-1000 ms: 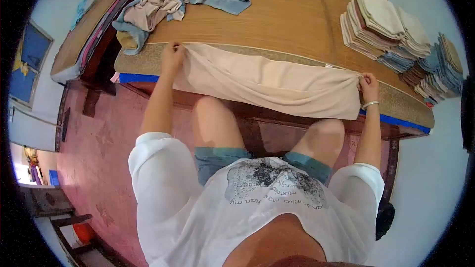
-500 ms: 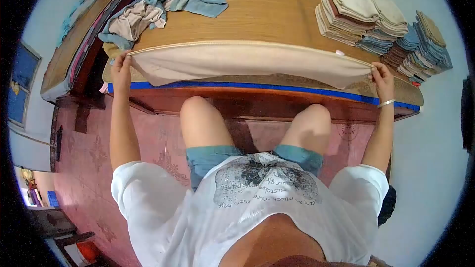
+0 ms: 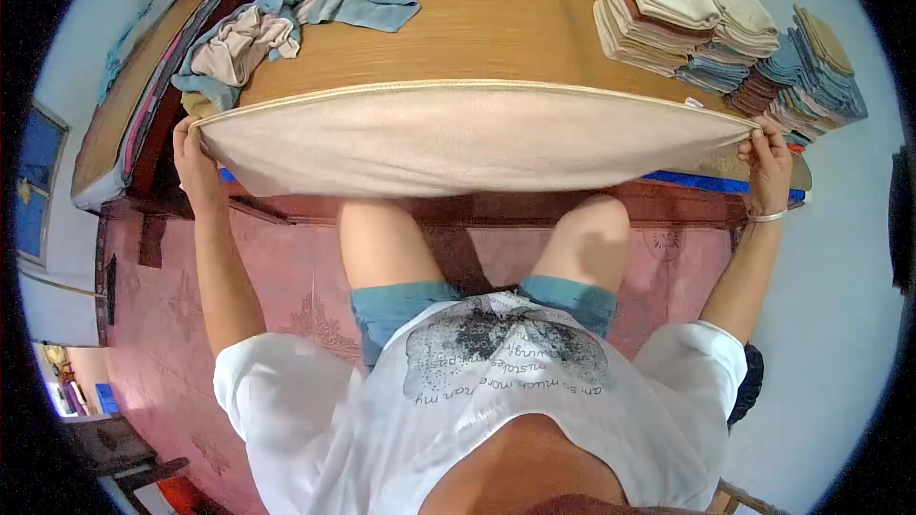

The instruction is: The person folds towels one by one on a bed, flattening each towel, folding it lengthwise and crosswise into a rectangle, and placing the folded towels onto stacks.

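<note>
A cream towel (image 3: 468, 138) is stretched wide between my two hands, its long top edge nearly straight and its lower part sagging toward my knees. At the towel's left corner, my left hand (image 3: 197, 164) pinches the fabric between thumb and fingers. The opposite corner is gripped by my right hand (image 3: 766, 160), which has a bangle at the wrist. The towel hides much of the front edge of the wooden platform (image 3: 496, 29).
A loose heap of blue and beige cloths (image 3: 324, 0) lies at the back left. Folded towels (image 3: 668, 0) stand in several stacks at the right, beside the pale wall (image 3: 830, 257). A second wooden bench (image 3: 153, 57) runs along the left. Below is a pink patterned floor (image 3: 229, 353).
Both hands have moved outward and slightly down toward me, pulling the towel wider. More of its face now shows, covering more of the platform's blue front edge.
</note>
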Action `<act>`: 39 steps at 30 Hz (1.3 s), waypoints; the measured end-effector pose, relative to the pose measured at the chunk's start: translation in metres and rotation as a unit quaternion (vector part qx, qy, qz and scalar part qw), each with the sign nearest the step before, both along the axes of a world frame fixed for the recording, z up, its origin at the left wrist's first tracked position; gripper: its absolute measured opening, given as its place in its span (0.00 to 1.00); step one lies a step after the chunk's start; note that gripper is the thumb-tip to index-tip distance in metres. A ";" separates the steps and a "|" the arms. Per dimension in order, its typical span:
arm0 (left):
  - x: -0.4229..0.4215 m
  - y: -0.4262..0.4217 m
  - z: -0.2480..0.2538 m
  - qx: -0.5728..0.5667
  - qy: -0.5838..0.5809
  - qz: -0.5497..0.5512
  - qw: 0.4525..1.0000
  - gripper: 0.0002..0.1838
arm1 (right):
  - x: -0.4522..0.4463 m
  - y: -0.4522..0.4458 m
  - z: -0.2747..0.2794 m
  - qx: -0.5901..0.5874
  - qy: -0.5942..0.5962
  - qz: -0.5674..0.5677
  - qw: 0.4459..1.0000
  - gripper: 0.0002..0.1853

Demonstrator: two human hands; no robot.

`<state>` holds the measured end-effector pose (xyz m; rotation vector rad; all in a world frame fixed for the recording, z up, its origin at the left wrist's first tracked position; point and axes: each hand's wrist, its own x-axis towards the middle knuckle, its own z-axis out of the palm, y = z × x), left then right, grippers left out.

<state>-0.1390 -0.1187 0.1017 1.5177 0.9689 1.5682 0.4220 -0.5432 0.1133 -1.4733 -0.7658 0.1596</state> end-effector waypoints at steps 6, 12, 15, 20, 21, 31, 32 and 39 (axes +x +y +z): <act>0.021 0.023 -0.025 0.036 0.116 0.034 0.992 0.10 | 0.008 0.024 -0.016 -0.076 0.051 -0.019 0.996 0.13; 0.076 0.062 -0.068 0.085 0.323 0.072 0.940 0.13 | 0.073 0.082 -0.081 -0.189 0.029 -0.056 0.980 0.13; 0.098 0.099 -0.103 0.070 0.363 0.081 0.926 0.13 | 0.112 0.118 -0.123 -0.274 -0.164 -0.157 0.935 0.12; 0.131 0.096 -0.117 0.055 0.479 0.152 0.863 0.15 | 0.097 0.160 -0.135 -0.406 -0.196 -0.232 0.862 0.13; 0.135 0.094 -0.116 0.050 0.498 0.163 0.850 0.15 | 0.103 0.163 -0.149 -0.408 -0.252 -0.251 0.841 0.13; 0.119 0.104 -0.111 0.018 0.474 0.118 0.872 0.23 | 0.108 0.142 -0.145 -0.306 -0.130 -0.164 0.929 0.20; 0.109 0.109 -0.115 0.000 0.407 0.066 0.911 0.23 | 0.107 0.131 -0.139 -0.251 -0.110 -0.161 0.948 0.23; 0.039 0.083 -0.129 -0.008 0.496 0.029 0.868 0.21 | 0.036 0.041 -0.137 -0.369 -0.109 -0.123 0.915 0.19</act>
